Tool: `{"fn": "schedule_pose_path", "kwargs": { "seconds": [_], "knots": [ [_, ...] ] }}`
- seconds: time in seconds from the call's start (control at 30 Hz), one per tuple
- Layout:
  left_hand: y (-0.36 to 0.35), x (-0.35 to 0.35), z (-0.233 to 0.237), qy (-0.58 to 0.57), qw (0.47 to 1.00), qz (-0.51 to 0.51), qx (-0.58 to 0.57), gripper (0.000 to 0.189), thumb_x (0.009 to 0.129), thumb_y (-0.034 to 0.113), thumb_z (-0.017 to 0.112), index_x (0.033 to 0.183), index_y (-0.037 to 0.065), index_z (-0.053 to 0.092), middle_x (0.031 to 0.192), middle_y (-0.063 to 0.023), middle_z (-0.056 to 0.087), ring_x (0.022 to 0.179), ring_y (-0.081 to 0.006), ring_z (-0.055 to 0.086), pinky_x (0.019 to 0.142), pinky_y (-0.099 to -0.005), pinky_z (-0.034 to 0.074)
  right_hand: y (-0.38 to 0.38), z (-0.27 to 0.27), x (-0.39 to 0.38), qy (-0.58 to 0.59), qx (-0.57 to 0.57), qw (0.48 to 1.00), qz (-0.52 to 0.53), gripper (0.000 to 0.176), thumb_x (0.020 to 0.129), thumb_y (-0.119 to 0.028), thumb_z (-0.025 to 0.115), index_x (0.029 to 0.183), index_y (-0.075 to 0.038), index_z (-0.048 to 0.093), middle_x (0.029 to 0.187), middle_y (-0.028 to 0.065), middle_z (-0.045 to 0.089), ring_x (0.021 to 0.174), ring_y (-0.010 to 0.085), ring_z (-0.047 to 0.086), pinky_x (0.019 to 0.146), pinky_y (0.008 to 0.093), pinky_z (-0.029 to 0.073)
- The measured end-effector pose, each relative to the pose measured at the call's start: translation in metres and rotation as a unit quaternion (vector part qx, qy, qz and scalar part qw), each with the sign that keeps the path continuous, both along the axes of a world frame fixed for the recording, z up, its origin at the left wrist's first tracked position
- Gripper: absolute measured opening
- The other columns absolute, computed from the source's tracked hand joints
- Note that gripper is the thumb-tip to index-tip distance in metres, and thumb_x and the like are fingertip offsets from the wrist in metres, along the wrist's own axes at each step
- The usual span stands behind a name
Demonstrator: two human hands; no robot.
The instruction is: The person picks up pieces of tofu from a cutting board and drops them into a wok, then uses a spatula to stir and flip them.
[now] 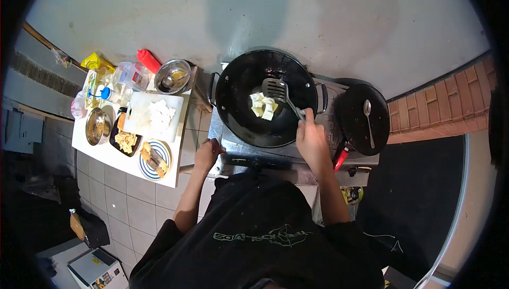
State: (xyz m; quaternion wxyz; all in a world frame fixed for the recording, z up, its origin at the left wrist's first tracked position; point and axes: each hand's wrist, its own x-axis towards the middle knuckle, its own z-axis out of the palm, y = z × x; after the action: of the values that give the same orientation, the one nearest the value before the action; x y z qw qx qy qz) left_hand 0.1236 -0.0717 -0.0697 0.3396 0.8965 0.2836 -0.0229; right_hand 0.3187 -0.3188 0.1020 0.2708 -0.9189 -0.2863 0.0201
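In my right hand [313,139], the fingers are wrapped round the handle of a slotted spatula [275,88]. Its blade is inside a large black wok [238,124], touching or just over pale white-yellow chunks [262,107] at the bottom. The wok sits on a metal gas stove [230,143]. My left hand [207,154] is closed at the stove's front left corner, near the front panel. Whatever those fingers hold, if anything, is hidden.
On the right burner lies a black pan [360,116] with a red handle and a spoon [369,124] on it. A white table [172,175] at left bears a cutting board [140,111], metal bowls, a striped plate [165,149], and a red bottle [149,61]. A wall stands behind the stove.
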Motion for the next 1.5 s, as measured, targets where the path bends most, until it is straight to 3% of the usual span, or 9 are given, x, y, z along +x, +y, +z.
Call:
{"fn": "schedule_pose_path", "kwargs": {
  "seconds": [0.57, 0.73, 1.0, 1.2, 1.27, 1.33, 1.4, 1.5],
  "knots": [
    [-0.009, 0.001, 0.018, 0.02, 0.998, -0.022, 0.051, 0.03, 0.087, 0.032, 0.065, 0.092, 0.003, 0.058, 0.096, -0.0185, 0.063, 0.089, -0.0418, 0.064, 0.073, -0.0528, 0.05, 0.006, 0.0, -0.014, 0.055, 0.051, 0.997, -0.013, 0.023, 0.095, -0.009, 0.051, 0.116, 0.0, 0.046, 0.071, 0.0276, 0.062, 0.069, 0.0474, 0.062, 0.061, 0.0555, 0.047],
    [-0.012, 0.001, 0.015, 0.007, 0.999, -0.012, 0.05, 0.028, 0.088, 0.029, 0.064, 0.092, 0.003, 0.058, 0.095, -0.0178, 0.063, 0.089, -0.0412, 0.064, 0.073, -0.0514, 0.05, 0.01, -0.01, -0.007, -0.026, 0.02, 0.999, -0.036, 0.022, 0.095, -0.009, 0.051, 0.115, 0.0, 0.046, 0.072, 0.0275, 0.062, 0.07, 0.0468, 0.062, 0.061, 0.0558, 0.047],
    [-0.012, 0.001, 0.012, -0.015, 0.999, -0.013, 0.048, 0.026, 0.089, 0.029, 0.063, 0.091, 0.004, 0.057, 0.094, -0.017, 0.064, 0.088, -0.0399, 0.064, 0.072, -0.0516, 0.05, 0.017, -0.02, 0.008, -0.023, 0.038, 0.999, -0.03, 0.02, 0.094, -0.009, 0.052, 0.113, -0.003, 0.049, 0.063, 0.0243, 0.059, 0.063, 0.0453, 0.06, 0.057, 0.0538, 0.043],
    [-0.016, -0.003, 0.013, -0.017, 0.999, 0.014, 0.033, 0.024, 0.09, 0.029, 0.062, 0.091, 0.004, 0.058, 0.092, -0.0172, 0.064, 0.086, -0.0408, 0.064, 0.071, -0.0515, 0.05, 0.012, 0.0, 0.007, 0.06, 0.043, 0.997, -0.028, 0.021, 0.094, -0.012, 0.055, 0.114, -0.007, 0.052, 0.058, 0.0193, 0.055, 0.056, 0.0389, 0.058, 0.055, 0.0468, 0.043],
    [-0.016, -0.003, 0.009, -0.019, 0.999, 0.028, 0.033, 0.027, 0.089, 0.031, 0.063, 0.091, 0.004, 0.058, 0.092, -0.0171, 0.064, 0.087, -0.0403, 0.064, 0.071, -0.0509, 0.051, 0.007, 0.01, 0.005, 0.095, 0.047, 0.994, -0.019, 0.023, 0.094, -0.011, 0.053, 0.115, -0.006, 0.048, 0.064, 0.0243, 0.058, 0.065, 0.0463, 0.061, 0.058, 0.0524, 0.044],
    [-0.017, -0.002, 0.011, -0.021, 0.999, 0.031, 0.036, 0.03, 0.088, 0.033, 0.064, 0.091, 0.004, 0.057, 0.092, -0.017, 0.064, 0.087, -0.0402, 0.064, 0.071, -0.0506, 0.051, 0.001, 0.014, 0.005, 0.099, 0.058, 0.993, -0.013, 0.022, 0.094, -0.011, 0.053, 0.115, -0.006, 0.049, 0.065, 0.0239, 0.057, 0.065, 0.0452, 0.061, 0.059, 0.051, 0.044],
    [-0.018, -0.004, 0.013, -0.018, 0.999, 0.033, 0.037, 0.032, 0.088, 0.034, 0.064, 0.091, 0.003, 0.057, 0.092, -0.0169, 0.064, 0.087, -0.0401, 0.064, 0.071, -0.0504, 0.051, -0.002, 0.018, 0.002, 0.126, 0.086, 0.988, -0.035, 0.019, 0.094, -0.011, 0.055, 0.113, -0.007, 0.054, 0.055, 0.0155, 0.05, 0.049, 0.0256, 0.054, 0.051, 0.0389, 0.039],
    [-0.017, -0.003, 0.014, -0.022, 0.999, 0.036, 0.028, 0.035, 0.087, 0.037, 0.065, 0.091, 0.003, 0.057, 0.092, -0.0166, 0.064, 0.088, -0.0397, 0.064, 0.072, -0.0502, 0.051, -0.004, 0.012, 0.005, 0.083, 0.047, 0.995, -0.025, 0.019, 0.094, -0.011, 0.055, 0.113, -0.007, 0.054, 0.055, 0.0153, 0.05, 0.048, 0.0237, 0.053, 0.05, 0.0374, 0.038]
  ]
}}
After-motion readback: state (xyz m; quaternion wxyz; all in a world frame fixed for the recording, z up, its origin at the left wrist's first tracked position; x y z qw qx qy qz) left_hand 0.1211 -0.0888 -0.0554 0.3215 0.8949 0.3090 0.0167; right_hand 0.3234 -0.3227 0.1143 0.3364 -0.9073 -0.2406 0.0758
